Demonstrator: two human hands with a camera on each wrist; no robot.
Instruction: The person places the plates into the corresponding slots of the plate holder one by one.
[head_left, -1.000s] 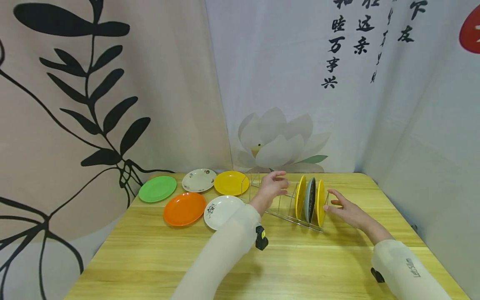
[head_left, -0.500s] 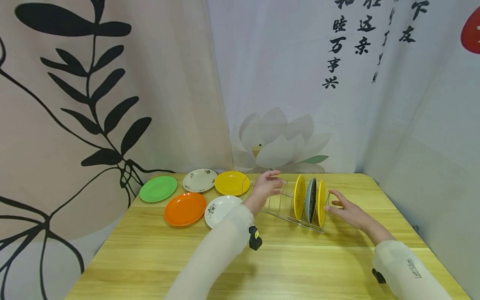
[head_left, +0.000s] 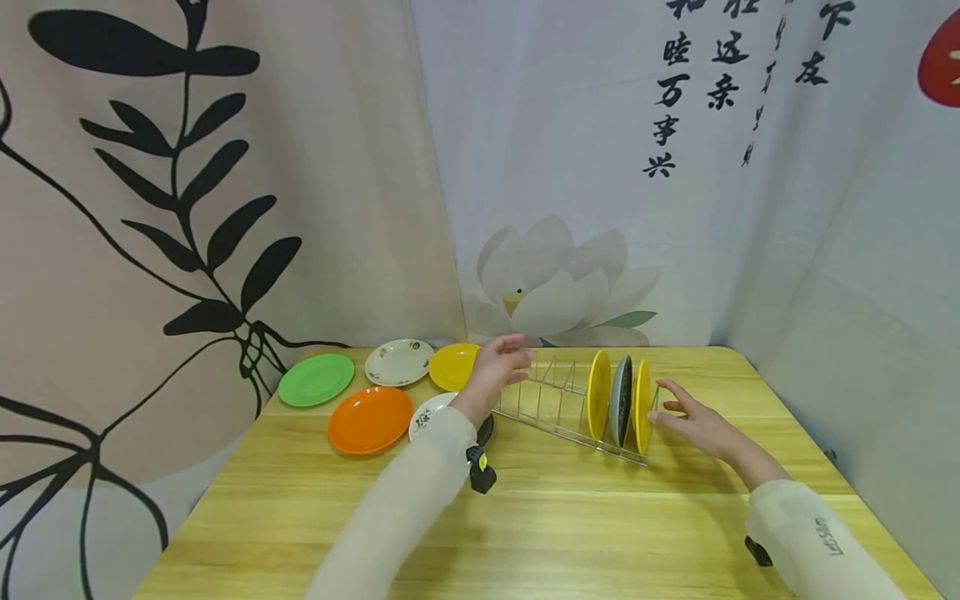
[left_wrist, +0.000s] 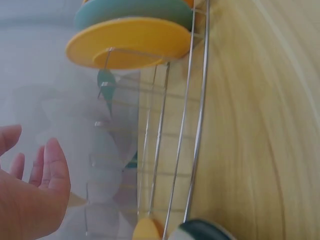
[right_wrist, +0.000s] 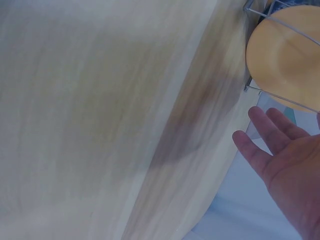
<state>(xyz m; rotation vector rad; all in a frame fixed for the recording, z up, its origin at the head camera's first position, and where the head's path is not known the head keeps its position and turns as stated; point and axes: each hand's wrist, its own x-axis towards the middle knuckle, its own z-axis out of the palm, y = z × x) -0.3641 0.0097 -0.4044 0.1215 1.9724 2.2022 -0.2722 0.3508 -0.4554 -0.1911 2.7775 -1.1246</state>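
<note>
My left hand (head_left: 497, 367) is in the air over the left end of the wire dish rack (head_left: 558, 429), its fingers loosely bent and holding nothing. In the left wrist view that hand (left_wrist: 37, 185) appears beside the rack's wires. Three plates stand on edge at the rack's right end: a yellow plate (head_left: 598, 396), a grey-blue plate with a dark face (head_left: 620, 400) and an outer yellow plate (head_left: 642, 407). My right hand (head_left: 693, 423) is at the rack's right end, fingertips right by the end wire. Its fingers (right_wrist: 267, 130) look extended in the right wrist view.
Left of the rack lie a green plate (head_left: 316, 379), an orange plate (head_left: 370, 420), a patterned white plate (head_left: 399, 362), another yellow plate (head_left: 452, 367) and a white plate (head_left: 427, 414) partly behind my left arm. A dark plate edge (head_left: 486, 430) shows beside the wrist.
My left hand has moved left, from over the rack's middle to its left end, uncovering more wires. The right hand and the standing plates have stayed in place.
</note>
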